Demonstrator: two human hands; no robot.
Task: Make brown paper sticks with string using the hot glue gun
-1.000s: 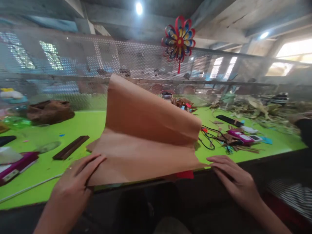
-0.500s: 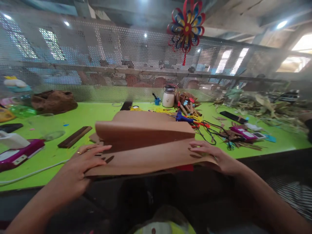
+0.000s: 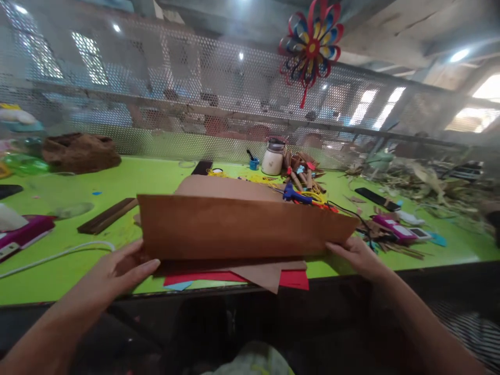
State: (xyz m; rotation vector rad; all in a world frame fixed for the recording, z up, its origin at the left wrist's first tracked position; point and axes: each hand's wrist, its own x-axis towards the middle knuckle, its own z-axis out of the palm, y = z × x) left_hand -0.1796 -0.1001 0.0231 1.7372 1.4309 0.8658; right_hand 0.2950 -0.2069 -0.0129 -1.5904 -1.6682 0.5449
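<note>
A large sheet of brown paper [image 3: 234, 226] stretches between my two hands, its near part raised and facing me. At its left end my left hand [image 3: 130, 268] grips the lower edge, thumb in front and fingers behind. My right hand [image 3: 353, 253] pinches the lower right corner, with most fingertips hidden behind the paper. Another part of brown paper [image 3: 230, 186] lies flat behind the raised portion. Below the lower edge, red paper [image 3: 295, 279], a brown paper piece [image 3: 263, 276] and a bit of blue paper [image 3: 178, 286] lie on the green table [image 3: 152, 179].
Right of the paper are a blue-handled glue gun [image 3: 297, 194], brown scraps [image 3: 307, 174] and a purple power strip [image 3: 394, 229]. A white jar [image 3: 272, 159] stands behind. On the left lie a dark strip [image 3: 105, 216] and a white cable [image 3: 58, 255]. A paper flower ornament [image 3: 311, 48] hangs above.
The near part of the brown paper has been lifted from lying flat and curled to standing up. Both hands now grip its edge, and the red paper beneath shows more.
</note>
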